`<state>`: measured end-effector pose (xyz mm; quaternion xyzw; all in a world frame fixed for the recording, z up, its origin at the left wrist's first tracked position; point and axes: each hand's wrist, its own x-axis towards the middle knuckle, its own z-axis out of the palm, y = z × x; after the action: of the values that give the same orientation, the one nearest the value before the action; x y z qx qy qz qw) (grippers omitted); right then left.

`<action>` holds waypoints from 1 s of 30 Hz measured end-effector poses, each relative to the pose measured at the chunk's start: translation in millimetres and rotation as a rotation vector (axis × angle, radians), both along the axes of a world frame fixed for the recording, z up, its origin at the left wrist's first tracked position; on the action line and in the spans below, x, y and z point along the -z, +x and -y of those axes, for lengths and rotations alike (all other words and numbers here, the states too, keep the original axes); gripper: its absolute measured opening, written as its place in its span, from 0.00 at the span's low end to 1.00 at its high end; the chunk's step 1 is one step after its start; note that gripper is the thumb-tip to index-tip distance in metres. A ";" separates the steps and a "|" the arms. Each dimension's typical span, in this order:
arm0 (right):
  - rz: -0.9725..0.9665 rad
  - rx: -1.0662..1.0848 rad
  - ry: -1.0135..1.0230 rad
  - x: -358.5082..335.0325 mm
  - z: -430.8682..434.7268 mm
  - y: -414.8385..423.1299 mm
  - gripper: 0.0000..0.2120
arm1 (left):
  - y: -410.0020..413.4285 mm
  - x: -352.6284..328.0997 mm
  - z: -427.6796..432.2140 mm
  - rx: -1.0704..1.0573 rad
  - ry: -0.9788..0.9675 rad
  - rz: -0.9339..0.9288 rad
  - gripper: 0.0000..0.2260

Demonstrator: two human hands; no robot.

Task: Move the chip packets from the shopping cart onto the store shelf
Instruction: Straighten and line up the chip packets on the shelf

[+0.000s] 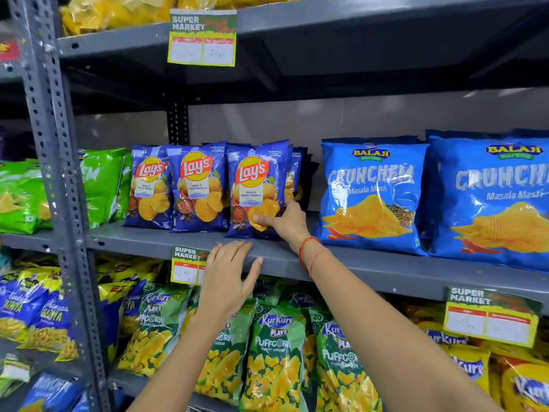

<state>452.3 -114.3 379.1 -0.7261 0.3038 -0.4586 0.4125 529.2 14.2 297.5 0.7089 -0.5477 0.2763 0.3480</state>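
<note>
Three blue Lay's chip packets stand upright in a row on the grey middle shelf [166, 243]. My right hand [283, 221] grips the lower right corner of the rightmost Lay's packet [255, 185], thumb on its front, fingers behind it. More blue packets stand behind that one. My left hand [227, 278] hovers open at the shelf's front edge, just below that packet, holding nothing. The other two Lay's packets [200, 188] [150, 185] stand to the left. The shopping cart is out of view.
Large blue Balaji packets [371, 191] fill the shelf to the right, green packets [101, 185] to the left. Kurkure Puffcorn packets [273, 358] crowd the shelf below. Price tags [185, 266] hang on shelf edges. A perforated grey upright [56, 173] stands at left.
</note>
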 end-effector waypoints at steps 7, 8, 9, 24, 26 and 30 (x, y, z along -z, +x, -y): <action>-0.062 0.096 -0.152 0.0 -1.4 11.2 0.32 | -0.2 2.0 2.1 0.022 -0.046 -0.003 0.22; -0.115 0.123 -0.170 0.9 -1.6 11.2 0.34 | 0.1 2.5 2.6 0.023 -0.048 -0.004 0.22; -0.158 0.140 -0.172 1.7 -1.8 10.7 0.36 | 0.6 2.9 3.1 0.024 -0.049 -0.005 0.23; -0.054 0.235 -0.405 -6.8 -19.1 -34.7 0.33 | -7.0 -3.8 7.5 0.085 -0.176 -0.065 0.23; 0.034 0.294 -0.506 -14.4 -22.2 -57.4 0.26 | -20.6 -17.3 14.8 0.162 -0.238 -0.115 0.22; 0.206 0.596 -0.656 -28.0 -8.4 -110.5 0.20 | -54.8 -52.7 42.8 0.377 -0.319 -0.250 0.22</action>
<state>341.8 -105.9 407.1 -0.6498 0.2958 -0.6991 0.0388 474.4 -28.6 350.2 0.5594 -0.5723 0.2000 0.5653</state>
